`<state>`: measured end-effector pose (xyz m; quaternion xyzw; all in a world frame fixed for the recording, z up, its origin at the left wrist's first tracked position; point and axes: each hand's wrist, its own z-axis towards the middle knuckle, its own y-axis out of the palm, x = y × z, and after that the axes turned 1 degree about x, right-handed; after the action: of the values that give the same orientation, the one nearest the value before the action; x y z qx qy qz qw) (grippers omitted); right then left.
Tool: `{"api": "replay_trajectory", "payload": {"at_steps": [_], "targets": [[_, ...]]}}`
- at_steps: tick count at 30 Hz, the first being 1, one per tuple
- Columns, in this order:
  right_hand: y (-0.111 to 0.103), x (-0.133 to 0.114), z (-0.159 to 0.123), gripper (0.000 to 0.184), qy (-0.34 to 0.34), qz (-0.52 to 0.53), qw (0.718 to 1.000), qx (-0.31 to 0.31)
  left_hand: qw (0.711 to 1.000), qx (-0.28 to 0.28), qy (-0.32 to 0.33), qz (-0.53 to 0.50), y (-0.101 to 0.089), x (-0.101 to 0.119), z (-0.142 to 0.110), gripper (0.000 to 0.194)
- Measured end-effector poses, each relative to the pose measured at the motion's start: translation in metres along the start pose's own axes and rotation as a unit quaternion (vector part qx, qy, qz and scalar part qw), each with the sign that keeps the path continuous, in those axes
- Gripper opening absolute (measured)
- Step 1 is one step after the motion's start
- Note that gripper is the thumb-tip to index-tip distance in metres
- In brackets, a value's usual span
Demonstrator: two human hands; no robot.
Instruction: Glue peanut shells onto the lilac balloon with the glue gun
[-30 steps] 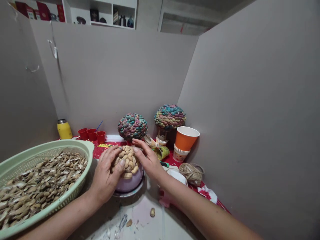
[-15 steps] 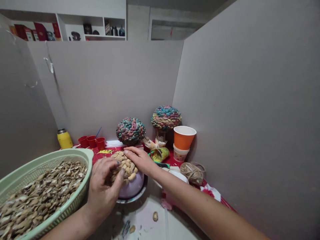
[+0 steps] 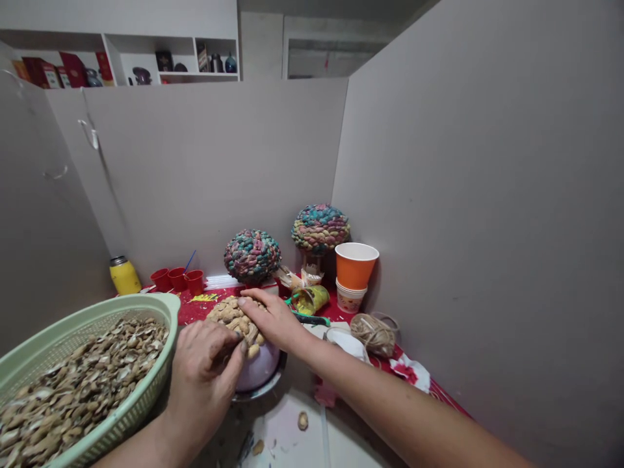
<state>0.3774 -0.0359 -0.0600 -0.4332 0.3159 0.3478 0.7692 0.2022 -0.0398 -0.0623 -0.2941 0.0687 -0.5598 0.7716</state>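
Observation:
A pale purple rounded form (image 3: 258, 372), its upper part covered with peanut shells (image 3: 231, 312), rests in a metal-rimmed bowl (image 3: 266, 389). My left hand (image 3: 202, 370) is at the near left side of the shells, thumb and fingertips drawn together in a pinch. Whatever lies between those fingertips is hidden. My right hand (image 3: 273, 318) lies over the top right of the shells with its fingers stretched out, touching them.
A green basket (image 3: 168, 312) of peanut shells stands left. Behind are red cups (image 3: 195, 282), a yellow bottle (image 3: 125, 276) and two coloured shell-covered balls (image 3: 252, 255) (image 3: 320, 229). On the right are an orange cup (image 3: 355, 268), twine (image 3: 374, 336) and a tipped paint cup (image 3: 312, 299).
My left thumb and fingers have closed together at the shells; they were apart before. My right hand stays on top. The view has shifted slightly.

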Motion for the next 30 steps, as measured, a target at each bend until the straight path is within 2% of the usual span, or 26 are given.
{"api": "replay_trajectory", "payload": {"at_steps": [13,23,30], "targets": [[-0.0018,-0.0059,-0.0029,0.034,0.014,-0.021,1.0,0.006,0.993,-0.006,0.084,0.08,-0.0056,0.003,-0.0002,0.015],[-0.0009,-0.0048,-0.0025,0.035,0.015,-0.027,0.999,0.007,0.991,-0.011,0.093,0.1,-0.0039,0.0048,0.0044,0.014],[-0.0026,-0.0065,-0.0042,0.035,0.017,-0.028,0.999,0.004,0.994,-0.016,0.092,0.049,-0.0032,-0.0008,-0.0002,0.015]]}}
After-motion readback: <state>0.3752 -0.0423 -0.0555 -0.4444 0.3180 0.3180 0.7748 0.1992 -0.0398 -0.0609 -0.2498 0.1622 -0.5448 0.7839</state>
